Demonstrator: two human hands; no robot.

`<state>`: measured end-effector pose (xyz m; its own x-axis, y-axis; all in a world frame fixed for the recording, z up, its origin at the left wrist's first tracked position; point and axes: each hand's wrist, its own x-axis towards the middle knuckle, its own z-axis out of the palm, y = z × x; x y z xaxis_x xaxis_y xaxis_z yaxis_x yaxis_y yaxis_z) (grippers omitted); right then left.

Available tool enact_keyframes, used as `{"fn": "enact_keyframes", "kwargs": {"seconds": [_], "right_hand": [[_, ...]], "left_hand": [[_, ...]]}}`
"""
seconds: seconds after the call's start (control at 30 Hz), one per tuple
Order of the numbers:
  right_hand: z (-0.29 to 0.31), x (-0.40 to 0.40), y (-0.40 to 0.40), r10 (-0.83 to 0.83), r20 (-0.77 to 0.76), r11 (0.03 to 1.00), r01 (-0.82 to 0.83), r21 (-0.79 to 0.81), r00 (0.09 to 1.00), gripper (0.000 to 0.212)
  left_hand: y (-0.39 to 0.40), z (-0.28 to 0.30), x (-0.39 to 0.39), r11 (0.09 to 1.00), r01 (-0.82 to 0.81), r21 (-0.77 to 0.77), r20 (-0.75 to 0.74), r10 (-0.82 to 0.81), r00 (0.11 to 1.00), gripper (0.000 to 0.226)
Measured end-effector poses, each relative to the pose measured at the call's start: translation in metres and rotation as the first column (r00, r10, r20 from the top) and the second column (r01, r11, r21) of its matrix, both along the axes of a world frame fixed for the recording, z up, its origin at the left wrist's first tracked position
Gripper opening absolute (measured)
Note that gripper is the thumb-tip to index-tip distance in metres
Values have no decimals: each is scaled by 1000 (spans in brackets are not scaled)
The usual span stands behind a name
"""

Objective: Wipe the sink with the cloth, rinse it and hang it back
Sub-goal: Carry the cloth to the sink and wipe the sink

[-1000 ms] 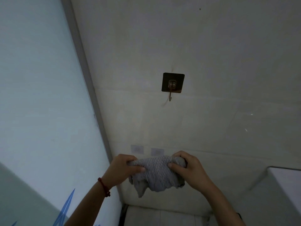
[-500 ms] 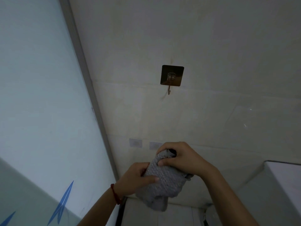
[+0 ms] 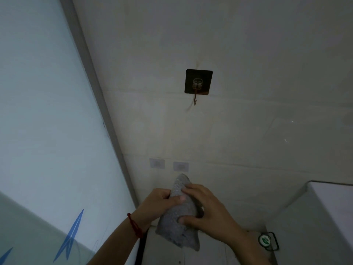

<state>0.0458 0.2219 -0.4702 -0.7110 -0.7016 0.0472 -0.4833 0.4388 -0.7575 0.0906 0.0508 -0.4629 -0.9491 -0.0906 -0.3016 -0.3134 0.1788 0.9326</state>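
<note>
Gathering the cloth (image 3: pixel 179 217) into a peak, both hands' fingers (image 3: pixel 188 188) now clench it below the hook (image 3: pixel 195 101), ready for hanging.

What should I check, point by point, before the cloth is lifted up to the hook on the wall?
1. Cloth held firmly: ok, the left hand and the right hand both grip it.
2. Hook free: ok, nothing hangs on it.
3. Hook plate fixed to the wall: cannot tell, though it looks flat against the tile.
4. Hanging loop on the cloth found: cannot tell, none shows.
5. Top corner of the cloth pointing up toward the hook: ok.
6. Cloth rinsed and wrung: cannot tell.
</note>
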Motion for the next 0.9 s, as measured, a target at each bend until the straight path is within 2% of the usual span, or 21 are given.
{"fn": "enact_keyframes", "kwargs": {"seconds": [0.07,0.2,0.27,0.3,0.4,0.47,0.53,0.6,0.63,0.7,0.77,0.83,0.9], "right_hand": [[-5,0,-1,-5,-17,999,6,47,1000,73],[-5,-2,0,-8,-51,996,12,89,999,63],[-5,-4,-1,1,-32,993,3,119,999,58],[-4,-5,-2,10,-19,992,-8,123,1000,54],[-3,-7,-2,7,36,993,-11,114,999,43],[-3,-7,2,-19,89,997,12,76,996,36],[-2,-4,5,-35,133,999,32,26,990,30],[-2,-1,9,-48,191,998,54,-28,981,24],[-4,1,11,-62,220,996,75,-52,973,22],[-7,4,19,-118,288,985,148,-85,950,20],[-14,9,29,-172,355,968,224,-111,919,19],[-24,17,40,-228,406,948,297,-114,885,21],[-35,29,51,-274,452,929,356,-105,849,24]], "left_hand": [[1,2,-1,999,12,40,51,-14,999,16],[1,3,2,965,-60,256,152,21,988,18],[4,3,5,947,-68,314,163,17,986,25],[6,2,6,952,-74,296,156,28,987,27],[8,-2,7,989,-139,57,62,135,989,21],[7,-6,8,981,-191,-19,-2,191,982,26],[4,-12,10,987,-111,-119,-90,100,991,55],[5,-16,12,977,89,-195,-133,-116,984,86],[6,-17,11,966,187,-180,-130,-212,969,90],[9,-24,7,951,297,-87,-134,-306,942,83],[12,-31,3,956,294,-8,-123,-293,948,77],[19,-40,0,961,275,4,-84,-274,958,71],[29,-50,-1,957,290,-20,-56,-290,955,55]]}}
